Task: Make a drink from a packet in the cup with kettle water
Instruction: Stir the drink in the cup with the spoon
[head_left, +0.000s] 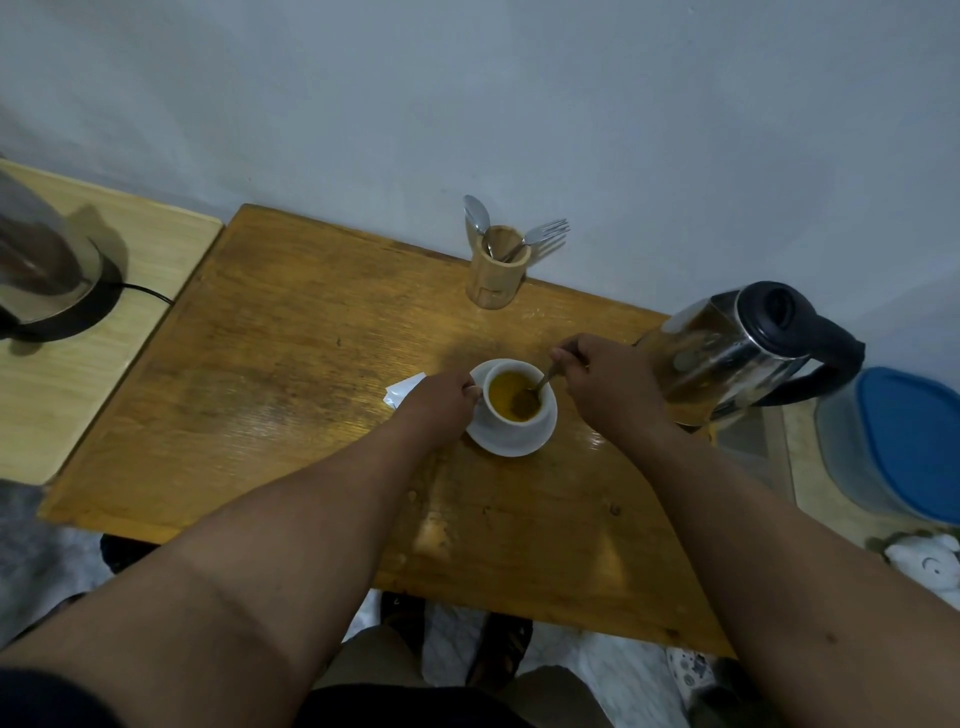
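Both bare forearms reach forward from bottom corners, converging toward centre. Left hand (441, 402) back up, knuckles toward camera, fingers curled shut and pinching cup handle at cup (514, 393) left side; wrist straight. Right hand (602, 376) raised slightly, back up, thumb and forefinger pinched closed on spoon (540, 387) handle top, other fingers folded under; wrist bent a little inward. Dark short sleeve edge at left upper arm. Hands near each other, not touching.
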